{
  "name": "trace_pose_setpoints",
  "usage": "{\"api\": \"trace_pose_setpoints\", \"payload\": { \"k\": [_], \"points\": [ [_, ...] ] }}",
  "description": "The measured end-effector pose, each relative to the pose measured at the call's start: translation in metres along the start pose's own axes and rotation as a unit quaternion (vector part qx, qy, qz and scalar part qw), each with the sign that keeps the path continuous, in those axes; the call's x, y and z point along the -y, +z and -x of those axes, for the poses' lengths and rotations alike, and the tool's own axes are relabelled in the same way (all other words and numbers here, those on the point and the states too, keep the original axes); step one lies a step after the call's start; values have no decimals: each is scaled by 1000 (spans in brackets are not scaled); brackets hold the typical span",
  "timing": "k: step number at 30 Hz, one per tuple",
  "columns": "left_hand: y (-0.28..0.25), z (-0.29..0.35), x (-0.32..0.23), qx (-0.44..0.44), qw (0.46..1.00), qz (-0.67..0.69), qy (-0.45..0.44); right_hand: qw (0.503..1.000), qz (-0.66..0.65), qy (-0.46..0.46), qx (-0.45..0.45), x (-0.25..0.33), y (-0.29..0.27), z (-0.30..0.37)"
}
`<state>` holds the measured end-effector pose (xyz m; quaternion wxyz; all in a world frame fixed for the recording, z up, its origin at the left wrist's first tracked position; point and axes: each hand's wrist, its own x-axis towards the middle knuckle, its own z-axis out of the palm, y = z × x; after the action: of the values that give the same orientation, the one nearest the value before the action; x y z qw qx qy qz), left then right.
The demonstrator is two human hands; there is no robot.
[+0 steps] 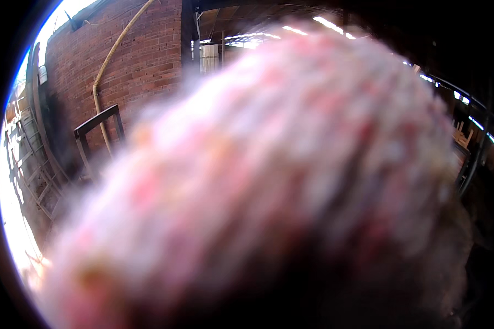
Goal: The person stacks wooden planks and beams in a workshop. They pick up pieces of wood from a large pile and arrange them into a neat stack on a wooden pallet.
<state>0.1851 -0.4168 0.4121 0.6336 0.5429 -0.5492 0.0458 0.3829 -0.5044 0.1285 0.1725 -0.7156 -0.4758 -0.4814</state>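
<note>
Head view: a blurred pinkish-white mass (280, 159) looms close, and whether the fingers are spread or grasping I cannot tell

What looks like a hand (280, 159) looms close — too blurred to tell its side or finger pose.

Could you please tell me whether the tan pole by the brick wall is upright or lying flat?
Upright: the tan pole rises along the brick wall, slanting right higher up.
</note>
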Motion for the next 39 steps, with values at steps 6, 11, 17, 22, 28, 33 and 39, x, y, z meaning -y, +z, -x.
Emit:
{"api": "trace_pose_setpoints", "payload": {
  "k": [6, 11, 17, 22, 28, 33, 39],
  "points": [
    [-61, -74, 95, 0, 990, -139, -40, 948, 218, 148, -177, -248, -216, -59],
    [-167, -233, 250, -243, 942, -141, -185, 910, 59, 305, -273, -395, -320, -129],
    [-222, -394, 381, -348, 873, 227, -256, 922, -38, 380, -63, -464, -345, -197],
    [-212, -451, 415, -244, 908, 187, -285, 850, 108, 467, 221, -437, -342, -259],
    [-211, -466, 407, -151, 909, 243, -302, 849, 254, 392, 248, -420, -311, -271],
    [-216, -469, 404, -109, 895, 307, -304, 855, 301, 307, 290, -424, -303, -267],
    [-201, -474, 411, -139, 912, 327, -205, 862, 249, 346, 274, -419, -309, -264]
  ]
}}
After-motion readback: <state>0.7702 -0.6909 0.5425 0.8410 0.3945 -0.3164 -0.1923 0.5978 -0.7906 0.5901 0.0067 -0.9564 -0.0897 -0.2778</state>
